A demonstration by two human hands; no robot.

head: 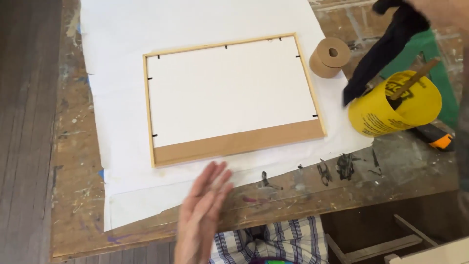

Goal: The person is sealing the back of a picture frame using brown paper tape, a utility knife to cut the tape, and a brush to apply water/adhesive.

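Left hand: we are seeing the left hand (202, 215) hovering flat and released, fingers straight and together, above the near edge of the white paper sheet (195, 19), grasping nothing.
Right hand: the right hand (439, 10) is showing only partly at the top right corner, and it is clenching the upper end of a dark cloth (386, 49).
Dark cloth: it is hanging down from that hand, its lower tip dangling just beside the rim of the yellow tub (395, 110); we cannot tell whether they are touching.
Picture frame: the wooden frame (233, 100) is lying face down on the paper sheet in the middle of the bench (342, 181), showing a white backing, a brown board strip along its near side and small black tabs around its inner edge.
Tape roll: a brown paper tape roll (330, 57) is lying just beside the frame's far right corner.
Yellow tub: it is standing to the right of the frame, with a wooden stick (414, 79) leaning out of it.
Orange and black tool: it (435, 138) is lying on the bench just behind the tub.
Lap: we are looking down at checked fabric (271, 242) below the bench edge.
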